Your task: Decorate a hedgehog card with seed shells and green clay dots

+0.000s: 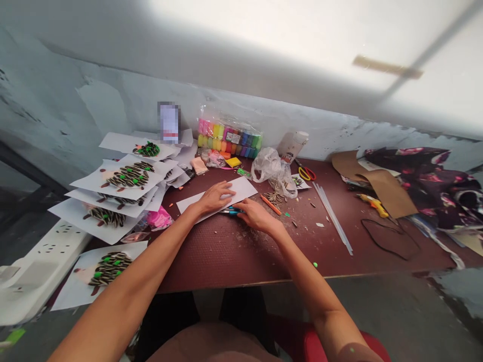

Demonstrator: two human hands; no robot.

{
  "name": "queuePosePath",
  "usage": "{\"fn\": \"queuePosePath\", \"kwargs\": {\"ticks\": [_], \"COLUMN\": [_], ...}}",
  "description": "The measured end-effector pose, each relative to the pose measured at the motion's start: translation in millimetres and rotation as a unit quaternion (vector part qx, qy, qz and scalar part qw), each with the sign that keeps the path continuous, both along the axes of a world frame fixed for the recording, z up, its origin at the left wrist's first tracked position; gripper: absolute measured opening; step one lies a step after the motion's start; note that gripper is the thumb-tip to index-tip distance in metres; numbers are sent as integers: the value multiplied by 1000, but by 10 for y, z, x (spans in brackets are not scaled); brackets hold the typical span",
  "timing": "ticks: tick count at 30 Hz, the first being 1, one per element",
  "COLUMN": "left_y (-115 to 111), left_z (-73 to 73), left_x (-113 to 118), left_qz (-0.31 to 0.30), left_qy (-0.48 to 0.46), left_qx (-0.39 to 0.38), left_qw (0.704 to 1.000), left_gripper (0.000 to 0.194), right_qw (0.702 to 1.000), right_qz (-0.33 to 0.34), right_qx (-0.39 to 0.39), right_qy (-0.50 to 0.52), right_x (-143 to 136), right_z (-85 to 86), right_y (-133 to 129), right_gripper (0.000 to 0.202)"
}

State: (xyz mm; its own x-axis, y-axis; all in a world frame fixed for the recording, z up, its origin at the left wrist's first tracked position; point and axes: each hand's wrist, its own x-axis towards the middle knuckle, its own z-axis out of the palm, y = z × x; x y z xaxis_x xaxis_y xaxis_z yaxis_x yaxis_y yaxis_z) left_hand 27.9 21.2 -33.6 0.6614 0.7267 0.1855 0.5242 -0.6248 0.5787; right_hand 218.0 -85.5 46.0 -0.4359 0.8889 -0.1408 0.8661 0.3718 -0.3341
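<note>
A folded sheet of white paper (243, 187) lies slantwise on the dark red table. Flat on its middle rests my left hand (216, 198), fingers stretched out over the sheet. My right hand (253, 213) is closed around a slim blue tool (231, 211) with a dark, thin front part; its exact kind is hard to make out. The tool lies along the paper's near edge, just below my left fingers. Right of the paper are an orange stick-like piece (270, 204) and a small heap of striped seeds (275, 197).
Stacked sheets with seed hedgehogs (130, 177) stand at the left, above a power strip (41, 269). Behind are coloured clay packs (230, 138), a plastic bag (271, 166) and scissors (307, 173). To the right lie glue sticks (332, 218), a glue gun (373, 205) and patterned cloth (433, 186).
</note>
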Motion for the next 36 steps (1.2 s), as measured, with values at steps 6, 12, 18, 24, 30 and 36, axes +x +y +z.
{"fn": "queuePosePath", "kwargs": {"ticks": [6, 12, 18, 24, 30, 36], "left_y": [-4, -70, -5, 51, -74, -71], "left_z": [58, 97, 199, 98, -121, -124], "left_x": [129, 164, 105, -153, -215, -195], "left_qz": [56, 83, 44, -62, -50, -53], "left_qy": [-13, -14, 55, 37, -33, -36], "left_qx": [49, 70, 42, 32, 41, 47], "left_qw": [997, 994, 997, 997, 997, 997], "left_gripper": [35, 21, 27, 33, 33, 32], "right_qw": [1000, 999, 1000, 1000, 1000, 1000], "right_qz": [-7, -13, -11, -14, -9, -5], "right_qx": [9, 21, 19, 10, 7, 1], "right_qy": [-28, -23, -21, -18, -16, -7], "right_x": [107, 145, 157, 150, 116, 113], "right_z": [-21, -84, -111, -83, -47, -43], "right_y": [24, 1, 9, 15, -7, -17], "right_gripper": [33, 32, 33, 35, 37, 37]}}
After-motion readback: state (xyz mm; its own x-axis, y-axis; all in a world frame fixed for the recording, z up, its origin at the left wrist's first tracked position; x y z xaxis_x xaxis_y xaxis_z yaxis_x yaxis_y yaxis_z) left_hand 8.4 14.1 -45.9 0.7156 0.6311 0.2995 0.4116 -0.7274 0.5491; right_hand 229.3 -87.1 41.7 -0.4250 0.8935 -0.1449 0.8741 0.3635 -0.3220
